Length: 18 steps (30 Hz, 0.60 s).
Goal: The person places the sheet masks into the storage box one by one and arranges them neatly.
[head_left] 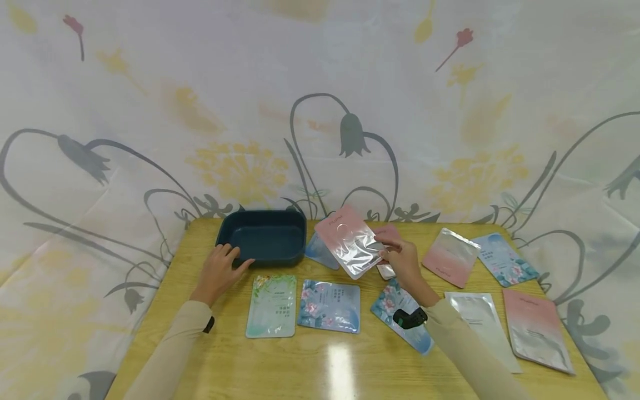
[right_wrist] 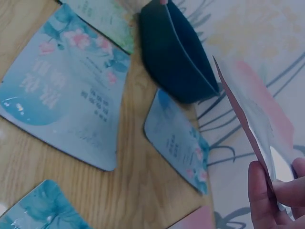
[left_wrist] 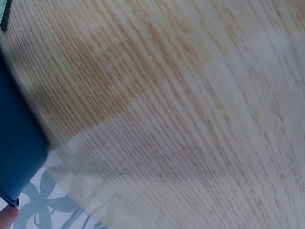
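My right hand (head_left: pixel 404 264) pinches a pink and silver sheet mask packet (head_left: pixel 345 239) by its lower right edge, thumb on one side and fingers on the other. The packet is raised and tilted above the table, and the right wrist view shows it edge-on. At the near left corner of a dark blue rectangular bin (head_left: pixel 265 261), my left hand (head_left: pixel 220 272) holds the rim. In the left wrist view, only one fingertip (left_wrist: pixel 7 217) shows at the bin's edge. Behind the raised packet, a blue packet (head_left: pixel 320 253) and another pink one (head_left: pixel 387 230) are partly covered.
A green packet (head_left: pixel 271 305) and a blue flowered packet (head_left: pixel 329 305) lie before the bin. Another blue packet (head_left: pixel 425 339) is under my right wrist. Farther right lie pink packets (head_left: pixel 452 258) (head_left: pixel 537 328), a blue one (head_left: pixel 505 258) and a silvery-white one (head_left: pixel 480 325). A patterned cloth (head_left: pixel 320 178) hangs behind the table.
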Tool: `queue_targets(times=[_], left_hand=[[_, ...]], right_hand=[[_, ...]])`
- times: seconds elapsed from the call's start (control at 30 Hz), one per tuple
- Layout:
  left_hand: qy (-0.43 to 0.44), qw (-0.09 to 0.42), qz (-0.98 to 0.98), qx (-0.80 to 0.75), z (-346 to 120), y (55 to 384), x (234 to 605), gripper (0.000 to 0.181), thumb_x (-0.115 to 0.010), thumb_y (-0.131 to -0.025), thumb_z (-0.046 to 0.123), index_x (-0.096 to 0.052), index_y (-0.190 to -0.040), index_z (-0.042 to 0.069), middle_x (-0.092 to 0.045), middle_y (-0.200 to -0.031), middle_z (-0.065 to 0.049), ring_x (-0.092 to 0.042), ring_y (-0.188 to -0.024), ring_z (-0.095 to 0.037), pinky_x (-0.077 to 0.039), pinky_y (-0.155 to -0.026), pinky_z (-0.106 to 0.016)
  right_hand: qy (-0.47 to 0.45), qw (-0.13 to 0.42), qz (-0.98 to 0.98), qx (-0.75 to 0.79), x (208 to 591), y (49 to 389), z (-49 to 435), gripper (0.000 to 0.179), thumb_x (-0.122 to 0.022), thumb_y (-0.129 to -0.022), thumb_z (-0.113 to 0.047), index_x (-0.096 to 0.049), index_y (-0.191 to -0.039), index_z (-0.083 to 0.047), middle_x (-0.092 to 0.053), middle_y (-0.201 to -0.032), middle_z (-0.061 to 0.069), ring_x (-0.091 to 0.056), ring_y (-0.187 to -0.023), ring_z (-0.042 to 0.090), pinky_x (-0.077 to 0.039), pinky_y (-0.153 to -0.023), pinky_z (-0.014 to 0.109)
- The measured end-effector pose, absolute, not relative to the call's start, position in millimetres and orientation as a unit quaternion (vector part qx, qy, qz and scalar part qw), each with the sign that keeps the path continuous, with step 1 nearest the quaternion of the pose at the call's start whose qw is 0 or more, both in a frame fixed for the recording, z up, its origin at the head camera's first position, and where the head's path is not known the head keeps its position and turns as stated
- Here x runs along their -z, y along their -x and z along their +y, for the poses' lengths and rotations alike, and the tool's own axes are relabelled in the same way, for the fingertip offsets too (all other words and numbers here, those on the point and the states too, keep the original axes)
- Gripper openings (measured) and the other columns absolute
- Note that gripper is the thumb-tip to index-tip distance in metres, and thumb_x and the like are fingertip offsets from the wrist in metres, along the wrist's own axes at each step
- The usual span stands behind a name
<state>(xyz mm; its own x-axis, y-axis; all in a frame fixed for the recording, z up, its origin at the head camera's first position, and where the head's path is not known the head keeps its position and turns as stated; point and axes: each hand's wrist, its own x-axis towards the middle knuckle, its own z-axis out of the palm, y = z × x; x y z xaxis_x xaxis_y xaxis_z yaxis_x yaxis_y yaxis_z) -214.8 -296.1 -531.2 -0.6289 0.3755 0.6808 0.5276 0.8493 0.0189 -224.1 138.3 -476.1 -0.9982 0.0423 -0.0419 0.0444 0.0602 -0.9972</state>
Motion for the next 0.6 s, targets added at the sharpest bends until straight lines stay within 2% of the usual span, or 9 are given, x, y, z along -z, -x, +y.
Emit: queue_targets(times=[0.2,0.4,0.6], left_hand=[[0.252,0.350,-0.895,0.115,-294,213,527,0.066,-0.034,-0.096,0.058,-0.054,-0.074,0.000,-0.039,-0.068,-0.008,-0.033,-0.059,-0.025,-0.033,-0.059,-0.040],[0.247,0.339,-0.901,0.109,-294,215,528,0.067,-0.034,-0.096,0.059,-0.054,-0.074,0.000,-0.038,-0.068,-0.008,-0.032,-0.059,-0.024,-0.033,-0.061,-0.040],[0.245,0.331,-0.905,0.110,-294,212,526,0.067,-0.034,-0.095,0.060,-0.056,-0.076,0.000,-0.042,-0.068,-0.009,-0.036,-0.059,-0.026,-0.036,-0.061,-0.040]], right_hand=[[-0.031,0.026,0.729,0.683,467,236,127,0.034,-0.053,-0.088,0.013,-0.061,-0.120,0.006,-0.053,-0.120,0.018,-0.059,-0.071,0.010,-0.055,-0.070,0.038],[-0.006,0.027,0.719,0.695,460,245,114,0.034,-0.051,-0.088,0.015,-0.060,-0.120,0.008,-0.053,-0.119,0.021,-0.059,-0.070,0.010,-0.055,-0.068,0.036],[0.020,0.036,0.712,0.701,459,255,101,0.035,-0.049,-0.086,0.015,-0.061,-0.118,0.009,-0.057,-0.117,0.023,-0.057,-0.065,0.012,-0.054,-0.071,0.044]])
